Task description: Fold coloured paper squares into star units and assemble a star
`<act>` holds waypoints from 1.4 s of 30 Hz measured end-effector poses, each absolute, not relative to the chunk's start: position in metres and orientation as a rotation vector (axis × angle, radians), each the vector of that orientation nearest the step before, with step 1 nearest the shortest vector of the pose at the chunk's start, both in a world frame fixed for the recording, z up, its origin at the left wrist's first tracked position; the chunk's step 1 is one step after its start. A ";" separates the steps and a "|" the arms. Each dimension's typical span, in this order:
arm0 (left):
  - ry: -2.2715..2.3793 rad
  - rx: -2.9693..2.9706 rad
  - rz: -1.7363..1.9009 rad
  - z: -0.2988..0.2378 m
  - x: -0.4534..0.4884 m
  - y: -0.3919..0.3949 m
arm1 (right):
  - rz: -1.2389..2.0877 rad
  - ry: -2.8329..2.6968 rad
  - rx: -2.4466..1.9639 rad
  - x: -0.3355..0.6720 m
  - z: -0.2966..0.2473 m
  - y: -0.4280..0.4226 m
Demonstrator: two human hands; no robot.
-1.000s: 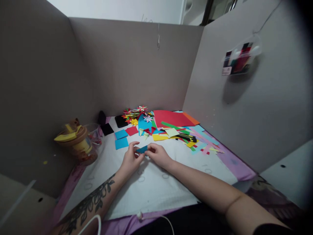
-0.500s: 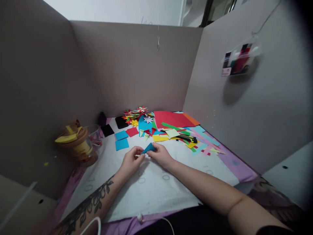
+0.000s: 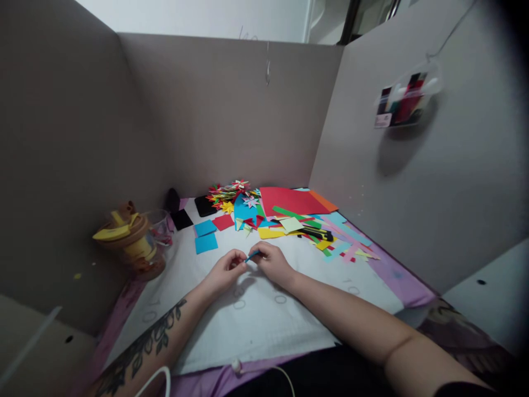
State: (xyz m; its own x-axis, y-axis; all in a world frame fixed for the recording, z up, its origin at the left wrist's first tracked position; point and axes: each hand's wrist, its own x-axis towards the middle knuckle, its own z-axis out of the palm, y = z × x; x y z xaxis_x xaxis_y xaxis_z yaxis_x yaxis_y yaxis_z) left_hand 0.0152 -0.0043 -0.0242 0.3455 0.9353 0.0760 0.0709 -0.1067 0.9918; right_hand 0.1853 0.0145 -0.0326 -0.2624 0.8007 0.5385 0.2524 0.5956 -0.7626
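Note:
Between my two hands, just above the white table cover, is a small folded piece of blue paper (image 3: 252,255), seen nearly edge-on. My left hand (image 3: 228,267) pinches its left end between thumb and fingertips. At its other end my right hand (image 3: 270,262) is closed on it, fingers curled over the top and hiding part of it. Flat blue paper squares (image 3: 206,243) and a red paper square (image 3: 223,222) lie beyond my left hand. Small folded red and pale paper pieces (image 3: 251,223) rest straight ahead of my hands.
Folded paper stars (image 3: 227,197) are heaped at the back, beside red sheets (image 3: 293,202). A utility knife (image 3: 317,234) lies among paper strips at the right. A lidded cup (image 3: 131,242) stands on the left. Grey partitions (image 3: 231,110) enclose the table; a plastic pouch (image 3: 405,102) hangs at right.
The folded blue paper has turned from showing a broad face to nearly edge-on. My left hand has shifted slightly right; both hands still grip the paper.

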 end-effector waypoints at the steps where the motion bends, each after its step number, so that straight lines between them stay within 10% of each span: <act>1: 0.952 1.496 0.968 -0.024 0.015 -0.004 | 0.652 -1.814 -0.839 0.186 -0.033 0.014; 42: 1.257 1.889 1.325 -0.020 0.016 -0.015 | 1.337 -1.272 -0.829 0.175 -0.031 0.015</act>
